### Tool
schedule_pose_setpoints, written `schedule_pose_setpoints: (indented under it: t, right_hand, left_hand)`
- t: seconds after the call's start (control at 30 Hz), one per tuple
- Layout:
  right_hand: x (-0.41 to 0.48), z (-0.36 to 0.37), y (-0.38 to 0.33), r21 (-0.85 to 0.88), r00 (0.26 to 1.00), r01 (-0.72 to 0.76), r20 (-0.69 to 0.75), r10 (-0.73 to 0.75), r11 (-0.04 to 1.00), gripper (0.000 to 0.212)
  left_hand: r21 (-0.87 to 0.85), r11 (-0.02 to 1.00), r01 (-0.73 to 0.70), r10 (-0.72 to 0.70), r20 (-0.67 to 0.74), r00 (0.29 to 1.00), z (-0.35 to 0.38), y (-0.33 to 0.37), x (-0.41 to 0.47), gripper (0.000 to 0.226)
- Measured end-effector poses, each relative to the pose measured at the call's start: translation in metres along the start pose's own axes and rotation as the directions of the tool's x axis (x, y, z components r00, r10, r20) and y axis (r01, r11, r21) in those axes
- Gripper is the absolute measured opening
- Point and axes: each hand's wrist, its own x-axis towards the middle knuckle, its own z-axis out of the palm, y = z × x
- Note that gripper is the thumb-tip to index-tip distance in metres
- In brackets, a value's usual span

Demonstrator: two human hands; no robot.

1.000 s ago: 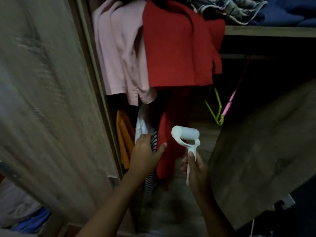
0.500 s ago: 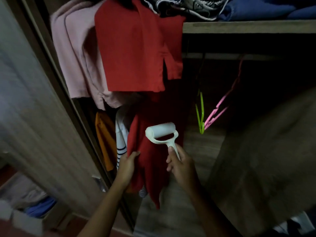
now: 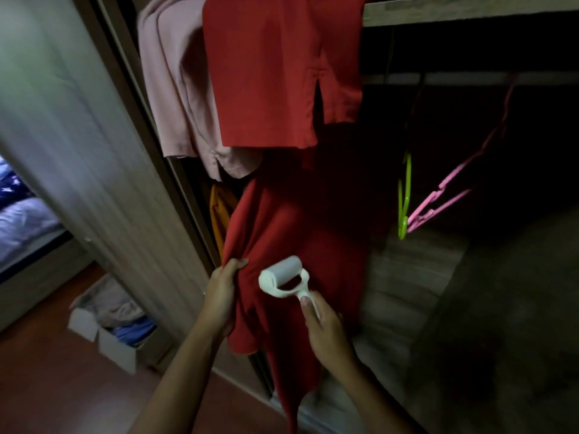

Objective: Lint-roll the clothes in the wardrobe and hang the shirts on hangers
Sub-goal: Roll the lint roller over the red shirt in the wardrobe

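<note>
A long red garment (image 3: 300, 233) hangs low in the open wardrobe. My left hand (image 3: 221, 296) pinches its left edge and pulls the cloth taut. My right hand (image 3: 326, 330) grips the handle of a white lint roller (image 3: 282, 277), whose roll rests against the red cloth just right of my left hand. Above, a shorter red shirt (image 3: 269, 73) and a pink shirt (image 3: 175, 83) hang over the shelf edge. An orange garment (image 3: 219, 211) shows behind the red one.
A green hanger (image 3: 404, 198) and a pink hanger (image 3: 451, 195) hang bare on the dark right side under the wooden shelf (image 3: 470, 9). The wardrobe door (image 3: 78, 136) stands at left. A white box of clothes (image 3: 106, 327) sits on the floor; a bed (image 3: 22, 223) lies far left.
My left hand let go of the striped garment and took the red garment's edge, spreading it. My right hand brought the roller down onto the red cloth. The view shifted left and down.
</note>
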Motion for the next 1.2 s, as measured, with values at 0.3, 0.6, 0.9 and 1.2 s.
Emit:
schedule_pose_setpoints:
  t: [0.3,0.6,0.9,1.2]
  right_hand:
    - [0.054,-0.018,-0.03,0.167,0.98,0.087,-0.189,-0.055,0.982,0.037]
    - [0.082,-0.024,-0.015,0.15,0.983,0.089,-0.172,-0.062,0.985,0.031]
    - [0.045,-0.002,0.023,0.175,1.0,-0.007,-0.023,0.011,0.984,0.032]
    - [0.134,-0.049,-0.005,0.371,0.97,-0.055,-0.199,0.138,0.927,0.035]
  left_hand:
    - [0.052,0.999,-0.009,0.011,-0.029,1.0,0.003,0.007,-0.001,0.028]
    - [0.078,0.997,0.0,0.003,-0.044,0.999,0.006,0.006,0.003,0.022]
    - [0.102,0.995,0.016,-0.011,-0.054,0.998,0.009,0.009,0.003,0.022]
    - [0.117,0.993,0.026,-0.022,-0.037,0.999,0.009,0.019,-0.008,0.02]
